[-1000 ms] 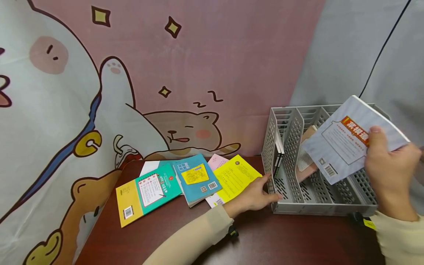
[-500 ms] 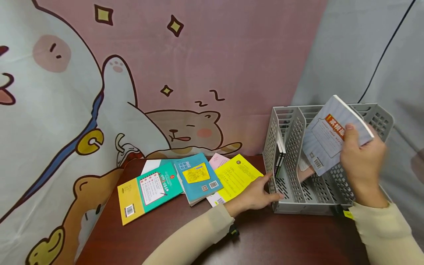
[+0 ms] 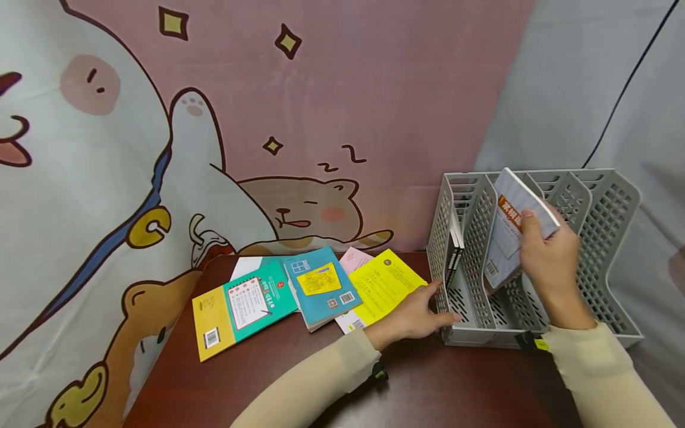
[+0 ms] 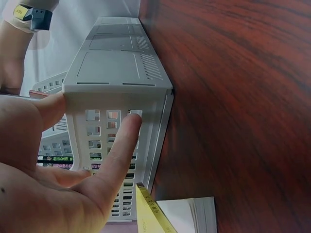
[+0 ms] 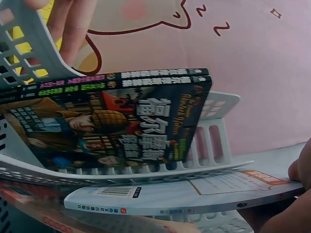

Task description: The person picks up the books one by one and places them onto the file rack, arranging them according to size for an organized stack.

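Observation:
My right hand point(image 3: 551, 267) grips the edge of a pale blue-grey paperback book point(image 3: 508, 232), thumb on its cover. The book stands tilted in the grey file organizer point(image 3: 481, 337), just right of the first divider point(image 5: 170, 175). A pinkish book point(image 5: 29, 194) is mostly hidden behind it. My left hand point(image 3: 409, 318) holds the organizer's near left corner, its thumb at the front edge and a finger along the perforated side wall point(image 4: 102, 126). Two dark-covered books point(image 5: 141, 121) stand in the leftmost compartment.
Left of the organizer, a teal and yellow book point(image 3: 246, 303), a blue book point(image 3: 321, 285), a yellow sheet-like booklet point(image 3: 382, 282) and a pink one point(image 3: 353, 260) lie overlapping on the dark red table point(image 3: 417, 386). A patterned cloth point(image 3: 385, 119) hangs behind.
My right hand has moved left with the pale book, lowering it from above the organizer's right part into the space beside the first divider. My left hand keeps its place.

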`<state>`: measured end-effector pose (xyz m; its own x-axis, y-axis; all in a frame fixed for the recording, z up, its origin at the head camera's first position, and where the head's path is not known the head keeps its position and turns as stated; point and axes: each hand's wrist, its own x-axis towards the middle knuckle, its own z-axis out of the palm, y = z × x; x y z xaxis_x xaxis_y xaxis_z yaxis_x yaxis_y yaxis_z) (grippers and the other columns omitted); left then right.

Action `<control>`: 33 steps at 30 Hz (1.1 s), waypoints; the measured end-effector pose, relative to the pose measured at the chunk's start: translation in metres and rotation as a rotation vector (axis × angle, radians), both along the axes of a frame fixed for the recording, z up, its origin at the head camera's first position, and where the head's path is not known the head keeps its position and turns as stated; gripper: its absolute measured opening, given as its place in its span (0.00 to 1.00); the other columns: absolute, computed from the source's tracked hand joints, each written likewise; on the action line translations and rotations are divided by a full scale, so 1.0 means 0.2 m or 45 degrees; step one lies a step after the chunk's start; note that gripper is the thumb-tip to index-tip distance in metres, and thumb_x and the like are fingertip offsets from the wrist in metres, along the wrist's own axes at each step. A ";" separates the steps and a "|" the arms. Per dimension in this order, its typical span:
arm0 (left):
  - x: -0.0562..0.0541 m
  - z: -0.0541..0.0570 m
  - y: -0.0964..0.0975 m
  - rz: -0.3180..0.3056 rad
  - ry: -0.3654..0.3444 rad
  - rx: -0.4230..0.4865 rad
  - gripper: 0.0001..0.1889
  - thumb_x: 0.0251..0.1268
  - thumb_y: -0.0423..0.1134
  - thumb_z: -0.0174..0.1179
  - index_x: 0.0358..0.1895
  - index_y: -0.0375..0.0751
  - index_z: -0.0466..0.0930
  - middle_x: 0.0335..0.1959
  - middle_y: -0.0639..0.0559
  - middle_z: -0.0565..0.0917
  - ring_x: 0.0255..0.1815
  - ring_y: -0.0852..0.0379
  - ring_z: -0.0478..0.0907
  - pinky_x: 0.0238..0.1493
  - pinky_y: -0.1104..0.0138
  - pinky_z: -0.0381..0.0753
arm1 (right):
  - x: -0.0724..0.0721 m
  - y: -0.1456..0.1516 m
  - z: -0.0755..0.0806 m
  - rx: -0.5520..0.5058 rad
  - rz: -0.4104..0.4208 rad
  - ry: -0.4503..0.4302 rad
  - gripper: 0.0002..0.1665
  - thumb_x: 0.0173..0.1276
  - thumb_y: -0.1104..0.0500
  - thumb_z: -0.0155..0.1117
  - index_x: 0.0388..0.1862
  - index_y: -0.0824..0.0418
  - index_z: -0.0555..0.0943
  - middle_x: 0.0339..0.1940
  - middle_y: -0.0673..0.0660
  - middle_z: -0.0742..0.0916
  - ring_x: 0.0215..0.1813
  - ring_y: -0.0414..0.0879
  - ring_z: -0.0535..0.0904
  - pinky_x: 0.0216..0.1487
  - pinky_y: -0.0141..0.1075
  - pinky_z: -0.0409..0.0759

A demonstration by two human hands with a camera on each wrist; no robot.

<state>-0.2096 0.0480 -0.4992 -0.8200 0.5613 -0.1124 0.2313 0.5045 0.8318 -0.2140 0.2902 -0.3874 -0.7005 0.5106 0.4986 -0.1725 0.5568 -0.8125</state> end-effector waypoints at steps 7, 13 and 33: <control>0.00 0.00 0.00 0.007 -0.011 -0.006 0.50 0.72 0.60 0.70 0.92 0.59 0.54 0.88 0.52 0.68 0.82 0.57 0.71 0.83 0.60 0.73 | -0.03 -0.01 -0.05 0.020 0.052 -0.118 0.25 0.86 0.44 0.56 0.72 0.52 0.86 0.31 0.28 0.79 0.33 0.31 0.75 0.35 0.25 0.70; 0.00 0.00 0.00 0.006 -0.013 0.003 0.50 0.73 0.60 0.70 0.92 0.59 0.53 0.88 0.52 0.68 0.81 0.57 0.72 0.82 0.60 0.74 | -0.05 -0.02 -0.10 0.006 0.102 -0.251 0.29 0.88 0.41 0.51 0.78 0.50 0.81 0.41 0.51 0.86 0.35 0.34 0.75 0.38 0.30 0.72; 0.00 -0.01 0.00 0.002 0.011 0.005 0.49 0.74 0.58 0.70 0.91 0.53 0.55 0.86 0.52 0.70 0.79 0.56 0.74 0.82 0.63 0.74 | -0.12 -0.05 -0.25 -0.053 0.184 -0.348 0.32 0.91 0.43 0.42 0.76 0.59 0.79 0.54 0.70 0.84 0.34 0.34 0.77 0.30 0.30 0.82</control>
<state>-0.2096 0.0482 -0.5007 -0.8220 0.5601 -0.1035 0.2373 0.5020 0.8316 -0.2378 0.2810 -0.4370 -0.8724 0.4121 0.2627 -0.0195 0.5077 -0.8613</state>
